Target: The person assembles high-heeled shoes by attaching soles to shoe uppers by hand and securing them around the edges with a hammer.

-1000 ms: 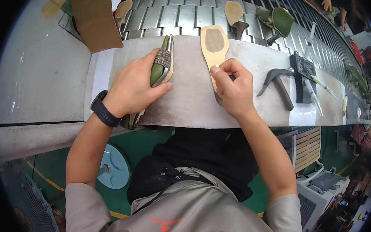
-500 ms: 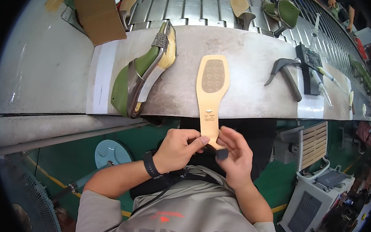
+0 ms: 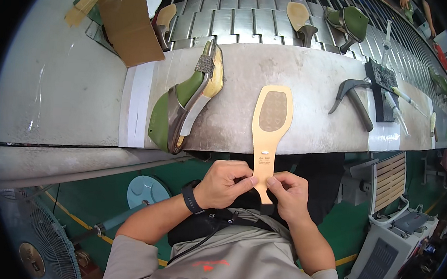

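Observation:
A beige shoe outsole (image 3: 260, 142) with a brown textured forefoot patch and small print is held between my two hands. Its narrow end points toward me and finishes in a dark tip (image 3: 267, 209). My left hand (image 3: 221, 186), below a dark wristband, pinches the left edge of the narrow part between thumb and fingers. On the right edge, my right hand (image 3: 291, 196) pinches it likewise. Part of the outsole's wide end shows over the worktable (image 3: 234, 125). To the left, a green shoe upper on a last (image 3: 177, 101) lies on its side, its pale underside exposed.
A hammer (image 3: 358, 100) lies at the right, beside a black block (image 3: 382, 93) and syringes (image 3: 396, 113). Beyond the table runs a slatted metal conveyor (image 3: 251, 24) carrying heeled shoe parts (image 3: 307, 34). Cardboard (image 3: 132, 24) stands at far left; a fan (image 3: 35, 240) is below.
My right hand has shifted from around the outsole's dark tip to its right edge, leaving the tip visible. The whole view has shifted slightly, so the table's things appear lower and farther right.

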The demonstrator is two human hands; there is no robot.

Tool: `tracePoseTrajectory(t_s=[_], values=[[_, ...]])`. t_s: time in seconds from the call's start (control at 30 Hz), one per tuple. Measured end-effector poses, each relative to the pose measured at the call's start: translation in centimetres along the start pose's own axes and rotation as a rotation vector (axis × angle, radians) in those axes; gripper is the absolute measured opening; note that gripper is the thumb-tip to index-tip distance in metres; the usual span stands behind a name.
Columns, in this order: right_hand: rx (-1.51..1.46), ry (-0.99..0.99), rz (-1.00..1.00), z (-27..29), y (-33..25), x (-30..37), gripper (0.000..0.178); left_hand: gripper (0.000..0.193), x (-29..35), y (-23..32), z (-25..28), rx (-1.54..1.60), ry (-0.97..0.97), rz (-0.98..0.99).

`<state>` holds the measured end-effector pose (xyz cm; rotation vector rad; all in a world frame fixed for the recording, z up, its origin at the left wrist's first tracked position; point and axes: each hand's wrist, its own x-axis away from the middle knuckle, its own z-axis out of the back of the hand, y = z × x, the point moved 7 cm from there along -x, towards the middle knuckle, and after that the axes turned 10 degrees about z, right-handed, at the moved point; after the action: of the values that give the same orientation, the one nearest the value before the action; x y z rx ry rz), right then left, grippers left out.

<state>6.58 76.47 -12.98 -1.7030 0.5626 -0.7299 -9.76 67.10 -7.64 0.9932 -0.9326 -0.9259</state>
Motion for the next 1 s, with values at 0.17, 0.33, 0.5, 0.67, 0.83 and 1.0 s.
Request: tracePoseTrajectory(t_s=[0.17, 0.33, 0.5, 0.67, 0.83, 1.0], values=[[-0.108, -0.12, -0.015, 0.4, -0.8, -0.7, 0.019, 0.015, 0.6, 2.2, -0.2, -0.283, -0.039, -0.115], [-0.161, -0.177, -0.095, -0.4, -2.5, -3.5, 0.024, 0.04, -2.1, 11.0, 11.9, -0.605, 0.644, -0.352], [-0.112, -0.117, 0.147, -1.0, -8.2, -5.8, 0.018, 0.068, -7.5, 6.8, 14.7, -0.726, 0.337, 0.094], [-0.141, -0.057, 0.119, 1.0, -10.0, -9.4, 0.018, 0.058, -8.3, 8.8, 13.9, -0.305, 0.198, 0.043], [-0.235, -0.029, 0.163, 2.4, -8.4, -8.4, 0.025, 0.065, -7.0, 11.9, 13.5, 0.385, 0.123, -0.326], [-0.353, -0.168, 0.22, 1.2, -11.1, -5.3, 0.026, 0.067, -7.2, 13.3, 13.0, 0.785, -0.008, -0.31]])
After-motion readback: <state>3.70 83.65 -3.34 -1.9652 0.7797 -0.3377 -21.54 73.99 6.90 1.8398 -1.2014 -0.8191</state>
